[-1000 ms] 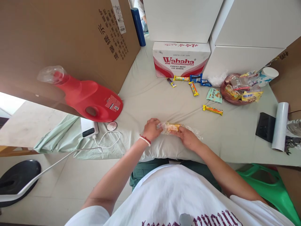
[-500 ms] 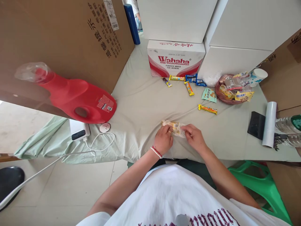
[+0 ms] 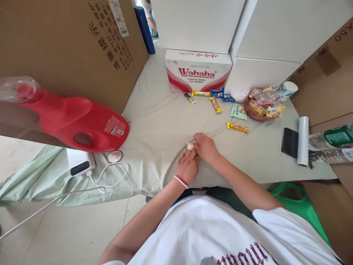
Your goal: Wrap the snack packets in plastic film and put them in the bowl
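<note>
Both my hands meet near the front middle of a table covered in a pale green cloth (image 3: 162, 121). My left hand (image 3: 188, 167), with a red and white bracelet at the wrist, pinches the near end of a small clear snack wrapper (image 3: 189, 146). My right hand (image 3: 204, 146) is closed over the rest of that wrapper, so only a small crumpled tip shows between the fingers.
A red detergent jug (image 3: 79, 123) lies at the left by a power bank (image 3: 79, 166) and cable. Farther back are a Wahaha carton (image 3: 197, 71), several scattered snack bars (image 3: 215, 104), a snack basket (image 3: 261, 105), a paper cup (image 3: 288, 89), a white roll (image 3: 302, 140) and water bottles (image 3: 331, 145).
The wrapper, spread out between both hands before, is now bunched up small. My right hand has moved left over it, close against my left hand.
</note>
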Tool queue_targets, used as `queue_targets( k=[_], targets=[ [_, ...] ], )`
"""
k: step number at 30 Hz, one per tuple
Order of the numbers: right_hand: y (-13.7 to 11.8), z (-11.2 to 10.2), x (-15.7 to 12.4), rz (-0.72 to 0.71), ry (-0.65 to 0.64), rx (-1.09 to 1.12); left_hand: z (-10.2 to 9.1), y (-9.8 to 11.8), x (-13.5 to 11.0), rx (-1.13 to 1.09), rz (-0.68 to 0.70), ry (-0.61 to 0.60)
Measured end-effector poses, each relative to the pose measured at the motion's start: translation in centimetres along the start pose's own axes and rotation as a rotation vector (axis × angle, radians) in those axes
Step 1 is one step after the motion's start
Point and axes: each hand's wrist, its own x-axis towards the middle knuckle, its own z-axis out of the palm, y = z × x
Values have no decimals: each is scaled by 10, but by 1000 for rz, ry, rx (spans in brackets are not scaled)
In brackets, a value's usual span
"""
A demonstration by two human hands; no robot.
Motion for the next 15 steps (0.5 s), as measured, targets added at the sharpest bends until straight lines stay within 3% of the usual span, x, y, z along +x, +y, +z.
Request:
queue_targets(
  k=[3, 6, 10, 15],
  targets=[
    [-20, 14, 13, -9, -116, -141, -10, -16, -14, -36, 69, 47],
    [-23, 23, 1, -132, -93, -216, -20, -41, -42, -99, 144, 195],
    [-18, 31, -16, -207, -53, -273, -21, -69, -69, -90, 17, 366],
    [4, 29, -11, -184, 54, -178, -10, -69, -68, 10, 18, 421]
  ],
)
